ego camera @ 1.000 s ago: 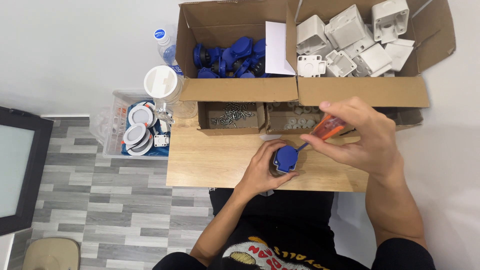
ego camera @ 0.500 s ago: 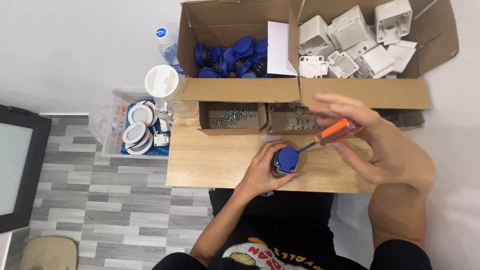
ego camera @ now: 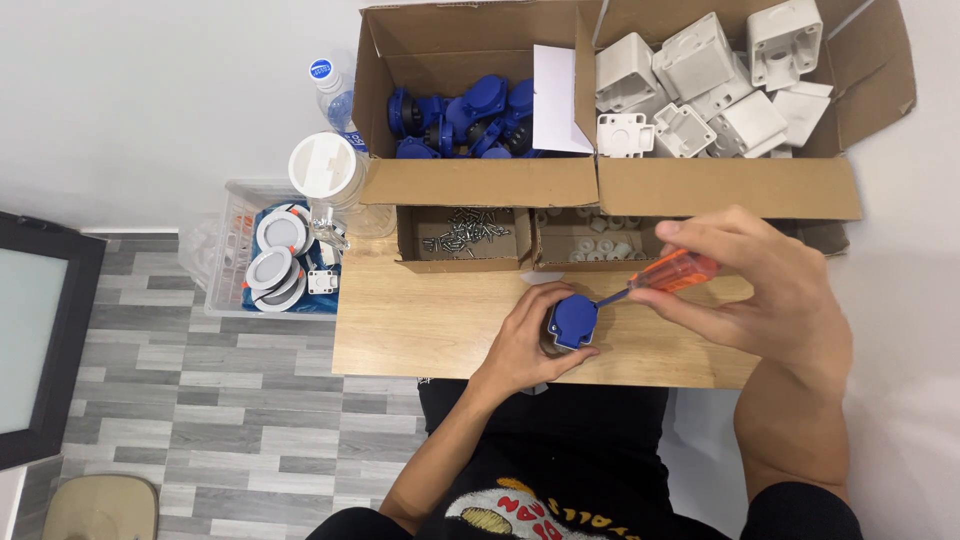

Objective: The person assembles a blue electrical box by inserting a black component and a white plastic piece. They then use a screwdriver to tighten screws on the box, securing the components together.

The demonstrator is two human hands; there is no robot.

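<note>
Left hand [ego camera: 525, 340]: the bare forearm rises from the lower centre of the view, bent at the elbow, wrist nearly straight. The palm faces right; the fingers curl around the near and left sides of a small object, thumb on its upper edge, forming a closed grip that steadies it from the side.

Right hand [ego camera: 765, 295]: the forearm enters from the lower right, elbow sharply bent, upper arm close to the torso. The hand sits higher and farther right than the left, back turned toward the camera. Thumb and fingertips pinch a slender handle near its rear end, the fingers gathered together and pointing left.
</note>
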